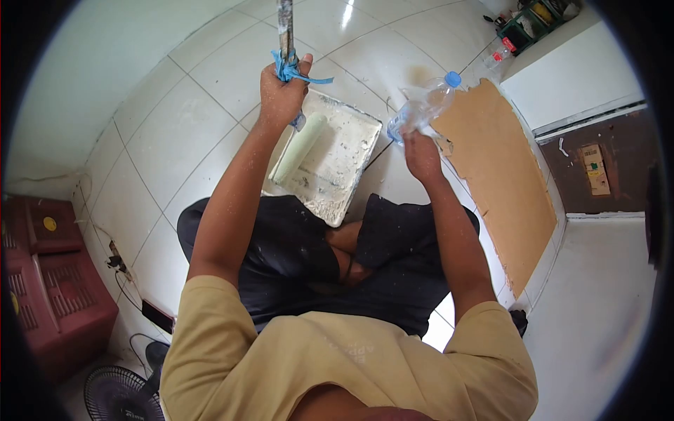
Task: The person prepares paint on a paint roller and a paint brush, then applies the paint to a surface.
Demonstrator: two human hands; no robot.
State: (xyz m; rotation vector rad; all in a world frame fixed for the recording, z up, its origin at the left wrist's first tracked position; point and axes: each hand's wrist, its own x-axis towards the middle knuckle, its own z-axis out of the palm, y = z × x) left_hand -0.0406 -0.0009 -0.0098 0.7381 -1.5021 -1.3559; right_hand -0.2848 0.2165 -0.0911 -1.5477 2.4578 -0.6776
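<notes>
My left hand [282, 98] is closed around the handle of a paint roller, just below a blue strip [286, 68] tied there. A paint-stained pole [285, 28] runs up from that hand out of view. The pale green roller sleeve [300, 149] lies in a paint tray [357, 151] crusted with whitish paint, in front of my crossed legs. On the other side, my right hand [422, 154] grips the lower part of a clear plastic bottle [437, 104] with a blue cap. The bottle is tilted, cap pointing away and to the right. My right fingers are partly blurred.
A brown cardboard sheet [502, 182] lies on the tiled floor to the right. Maroon plastic furniture [60, 274], a power strip [117, 258] with cords and a black fan [121, 394] stand at left. Another bottle [500, 53] lies near a green crate [530, 27] at upper right.
</notes>
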